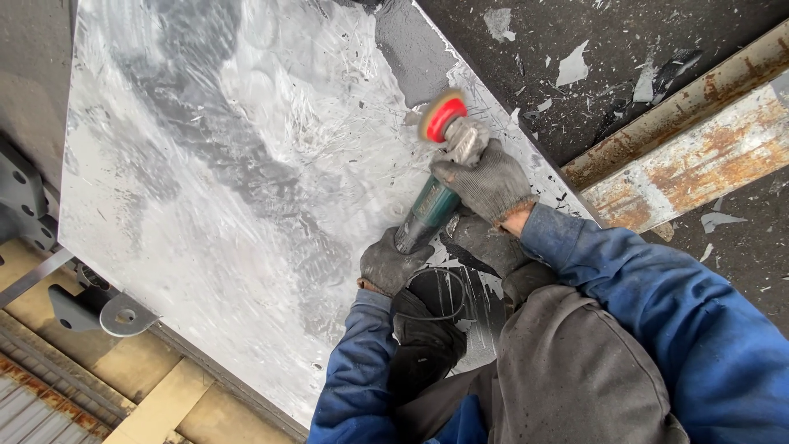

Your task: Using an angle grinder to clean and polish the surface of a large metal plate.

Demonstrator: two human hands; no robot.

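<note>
1. The person's right hand [486,182], in a grey knit glove, was closed over the front of the angle grinder [431,205], just behind its head.
2. The left hand [390,265], also gloved in grey, was wrapped round the rear end of the grinder's dark green body, fingers fully curled.
3. The grinder lay tilted across the lower right part of the metal plate [214,189], its red disc [442,115] touching the plate near the right edge, beside a patch of remaining dark coating [411,57].
4. The plate was a large pale sheet, scratched bright over most of its face, with grey smears running from top to bottom.
5. A black cable [448,296] looped from the back of the grinder over the person's dark knee.
6. Both sleeves [657,304] were blue; the lap was covered by dark grey cloth.
7. A rusty steel beam [690,140] ran diagonally right of the plate, on a dark floor strewn with pale paint flakes [573,66].
8. A grey metal bracket [123,315] with a round hole sat under the plate's lower left edge.
9. No packages, labels or signs could be made out.
</note>
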